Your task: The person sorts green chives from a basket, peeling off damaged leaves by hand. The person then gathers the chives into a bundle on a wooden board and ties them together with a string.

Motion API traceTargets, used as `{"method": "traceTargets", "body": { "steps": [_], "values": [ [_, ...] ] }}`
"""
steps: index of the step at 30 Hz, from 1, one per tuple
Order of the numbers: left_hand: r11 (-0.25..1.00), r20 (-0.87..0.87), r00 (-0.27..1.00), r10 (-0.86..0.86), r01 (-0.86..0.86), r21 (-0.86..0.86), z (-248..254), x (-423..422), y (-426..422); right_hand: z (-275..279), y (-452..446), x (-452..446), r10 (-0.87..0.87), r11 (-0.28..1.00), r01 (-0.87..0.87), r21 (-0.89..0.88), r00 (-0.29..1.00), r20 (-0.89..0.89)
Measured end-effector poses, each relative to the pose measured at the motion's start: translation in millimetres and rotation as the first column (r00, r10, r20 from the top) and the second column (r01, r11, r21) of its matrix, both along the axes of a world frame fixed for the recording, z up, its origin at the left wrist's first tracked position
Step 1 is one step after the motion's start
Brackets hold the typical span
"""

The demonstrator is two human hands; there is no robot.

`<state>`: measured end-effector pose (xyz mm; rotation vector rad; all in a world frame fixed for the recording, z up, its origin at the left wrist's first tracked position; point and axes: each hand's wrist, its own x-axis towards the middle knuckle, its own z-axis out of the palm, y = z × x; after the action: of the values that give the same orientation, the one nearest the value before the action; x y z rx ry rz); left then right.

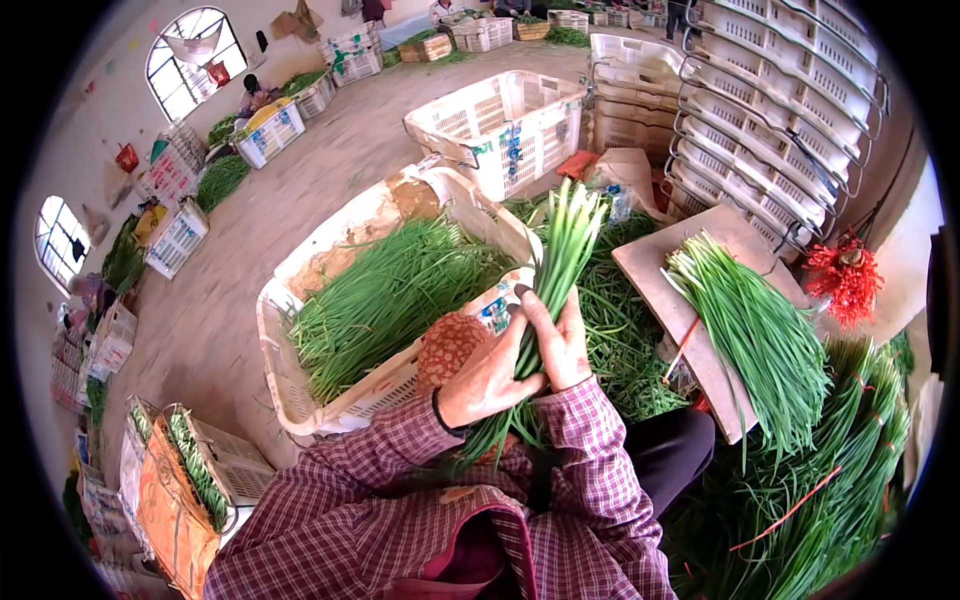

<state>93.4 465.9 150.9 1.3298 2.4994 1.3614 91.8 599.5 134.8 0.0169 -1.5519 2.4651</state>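
A bunch of chives [568, 240] stands tilted in front of my chest, its pale stem ends up and its green leaves hanging down over my lap. My left hand [488, 375] is wrapped round the lower part from the left. On the other side, my right hand [560, 340] closes on the stems, dark fingertips pressed against them. Behind my hands lie loose chives [620, 330] in a heap. To the right, another bunch of chives [750, 330] rests on a wooden board [640, 250].
A white plastic crate [275, 360] with chives stands at the left. Another crate [545, 150] is behind it, beside tall stacked crates [770, 110]. Red ties [845, 280] hang at the right, above tied chives [800, 520]. People sit by crates farther off.
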Motion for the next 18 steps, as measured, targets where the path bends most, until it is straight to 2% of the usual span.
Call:
{"method": "traceTargets", "body": {
  "steps": [1,2,4,5,6,8,10,12,13,15,16,18],
  "values": [
    [0.999,-0.065,0.997,-0.029,0.028,-0.015,0,4,-1,4,9,5,0.036,0.995,-0.033,-0.093,0.999,0.024],
    [0.996,-0.13,0.989,-0.076,0.081,0.033,-1,2,-4,-17,18,1,0.058,0.981,-0.058,-0.183,0.998,-0.004],
    [0.988,0.306,0.95,-0.067,0.106,-0.111,38,0,-18,-21,38,7,0.133,0.982,-0.129,-0.141,0.991,0.017],
    [0.996,0.373,0.926,-0.056,0.078,-0.045,36,-10,-26,-21,47,11,0.207,0.972,-0.205,-0.113,0.978,0.006],
    [0.995,0.504,0.861,-0.063,0.016,0.096,35,-18,-32,-15,45,16,0.19,0.963,-0.193,-0.185,0.981,-0.036],
    [0.964,0.554,0.82,-0.144,-0.01,0.265,40,-38,-38,-17,51,18,0.271,0.943,-0.278,-0.183,0.961,-0.061],
    [0.951,0.598,0.784,-0.166,-0.034,0.308,47,-50,-34,-11,47,21,0.281,0.947,-0.293,-0.13,0.954,-0.104],
    [0.879,0.628,0.691,-0.358,0.023,0.476,42,-68,-24,-5,40,25,0.307,0.935,-0.323,-0.146,0.944,-0.125],
    [0.879,0.627,0.693,-0.356,0.021,0.476,44,-73,-18,-5,39,25,0.365,0.918,-0.377,-0.122,0.925,-0.107],
    [0.714,0.623,0.401,-0.672,0.129,0.688,49,-81,-4,-1,33,28,0.408,0.902,-0.412,-0.127,0.911,-0.056],
    [0.714,0.622,0.402,-0.672,0.13,0.688,52,-82,5,-1,32,29,0.422,0.898,-0.423,-0.117,0.906,-0.037],
    [0.762,0.639,0.482,-0.599,0.1,0.639,62,-80,23,3,29,31,0.471,0.878,-0.473,-0.076,0.881,-0.039]
  ]
}}
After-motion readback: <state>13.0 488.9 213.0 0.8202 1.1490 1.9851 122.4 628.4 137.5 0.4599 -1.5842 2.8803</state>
